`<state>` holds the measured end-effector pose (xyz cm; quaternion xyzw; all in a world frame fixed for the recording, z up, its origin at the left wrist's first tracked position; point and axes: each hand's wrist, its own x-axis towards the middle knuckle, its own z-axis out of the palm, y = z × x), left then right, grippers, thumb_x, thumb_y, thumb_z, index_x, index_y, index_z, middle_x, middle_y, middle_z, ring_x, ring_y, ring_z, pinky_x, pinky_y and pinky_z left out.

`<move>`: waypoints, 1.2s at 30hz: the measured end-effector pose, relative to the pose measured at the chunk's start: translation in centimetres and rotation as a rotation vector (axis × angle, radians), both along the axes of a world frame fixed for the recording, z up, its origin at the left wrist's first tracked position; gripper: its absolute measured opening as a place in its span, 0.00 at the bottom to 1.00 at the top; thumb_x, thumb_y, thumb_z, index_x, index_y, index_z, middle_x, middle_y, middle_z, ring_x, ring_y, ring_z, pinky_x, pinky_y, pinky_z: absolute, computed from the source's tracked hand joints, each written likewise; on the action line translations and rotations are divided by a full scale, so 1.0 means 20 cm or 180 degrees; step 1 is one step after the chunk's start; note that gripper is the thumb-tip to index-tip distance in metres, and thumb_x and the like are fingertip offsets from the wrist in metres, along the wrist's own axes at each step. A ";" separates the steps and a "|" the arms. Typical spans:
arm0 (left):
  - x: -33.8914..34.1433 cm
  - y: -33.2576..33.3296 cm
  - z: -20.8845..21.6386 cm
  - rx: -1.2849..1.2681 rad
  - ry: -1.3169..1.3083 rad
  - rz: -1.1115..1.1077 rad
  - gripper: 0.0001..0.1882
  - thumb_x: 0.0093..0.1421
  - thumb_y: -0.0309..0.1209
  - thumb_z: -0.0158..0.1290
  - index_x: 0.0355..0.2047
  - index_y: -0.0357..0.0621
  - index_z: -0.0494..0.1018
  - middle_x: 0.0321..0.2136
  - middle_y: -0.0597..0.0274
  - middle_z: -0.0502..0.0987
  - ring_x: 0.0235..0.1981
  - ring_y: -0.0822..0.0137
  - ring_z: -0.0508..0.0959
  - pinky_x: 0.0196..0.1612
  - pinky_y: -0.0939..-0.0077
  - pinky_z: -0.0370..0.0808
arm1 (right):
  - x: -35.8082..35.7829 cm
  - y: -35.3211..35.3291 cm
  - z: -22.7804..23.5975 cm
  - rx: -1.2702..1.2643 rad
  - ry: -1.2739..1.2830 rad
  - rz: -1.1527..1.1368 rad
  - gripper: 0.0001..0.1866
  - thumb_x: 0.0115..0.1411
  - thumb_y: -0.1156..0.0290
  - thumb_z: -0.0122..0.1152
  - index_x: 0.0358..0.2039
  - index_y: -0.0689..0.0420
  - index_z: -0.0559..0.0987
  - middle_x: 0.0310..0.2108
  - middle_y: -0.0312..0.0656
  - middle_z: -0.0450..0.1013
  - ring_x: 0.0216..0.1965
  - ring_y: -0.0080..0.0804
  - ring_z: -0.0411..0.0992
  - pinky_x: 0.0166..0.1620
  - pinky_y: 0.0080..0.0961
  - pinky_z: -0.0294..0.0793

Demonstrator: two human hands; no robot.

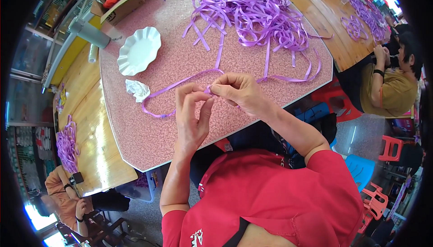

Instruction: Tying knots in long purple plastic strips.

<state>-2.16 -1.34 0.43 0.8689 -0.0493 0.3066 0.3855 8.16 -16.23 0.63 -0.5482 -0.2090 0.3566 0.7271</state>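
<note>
Purple ribbon (207, 90) at the fingertips of both hands

The small part of the ribbon which is worked lies between the hands, above the pink patterned table (135, 134) and near to the person's side of it. From this place the ribbon goes roughly crosswise: to the left it makes a long, narrow loop, which passes beyond the left hand (191, 111) and comes back toward it; on the right, a strip comes out beyond the right hand (241, 92) and curves away. The right hand is the nearer one, because its tips are directly on the ribbon, while the left tips are just beside or touching.

The right thumb and index finger are pressed together and pinch the ribbon. The left hand is half curled, its fingers bent toward the same point, and the thumb stands a little below them with a narrow gap. Whether the left fingers also grip the ribbon, I cannot tell.

Farther out, a big tangled pile of purple ribbon (252, 10) lies at the far side of the table. To the left are a crumpled white tissue (138, 91), a white wavy-edged plate (140, 50), a grey-green bottle (92, 33) and an open cardboard box (122, 10). A co-worker in an orange top (63, 197) sits at the left, and another co-worker in a brown top (390, 91) at the right.
</note>
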 end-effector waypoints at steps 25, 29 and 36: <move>-0.01 -0.04 -0.07 -0.3414 0.0379 -0.0369 0.08 0.65 0.25 0.56 0.44 0.41 0.72 0.40 0.68 0.74 0.40 0.78 0.72 0.46 0.82 0.69 | 0.07 0.04 -0.02 0.0364 -0.4129 -0.0748 0.12 0.50 0.83 0.68 0.36 0.59 0.80 0.31 0.39 0.74 0.27 0.31 0.75 0.25 0.24 0.73; 0.00 -0.06 -0.09 -0.3269 0.0356 -0.0247 0.07 0.67 0.27 0.54 0.44 0.41 0.71 0.39 0.69 0.73 0.39 0.78 0.71 0.45 0.82 0.68 | 0.03 0.04 -0.01 0.0359 -0.3694 -0.0702 0.10 0.52 0.82 0.68 0.35 0.60 0.79 0.31 0.39 0.74 0.25 0.26 0.73 0.25 0.22 0.72; 0.01 -0.04 -0.10 -0.3124 0.0737 -0.0498 0.06 0.70 0.30 0.51 0.41 0.41 0.68 0.35 0.70 0.70 0.38 0.78 0.68 0.45 0.82 0.67 | 0.00 0.04 0.00 -0.0092 -0.2803 -0.0723 0.04 0.58 0.77 0.64 0.34 0.62 0.78 0.29 0.36 0.73 0.24 0.16 0.68 0.25 0.17 0.66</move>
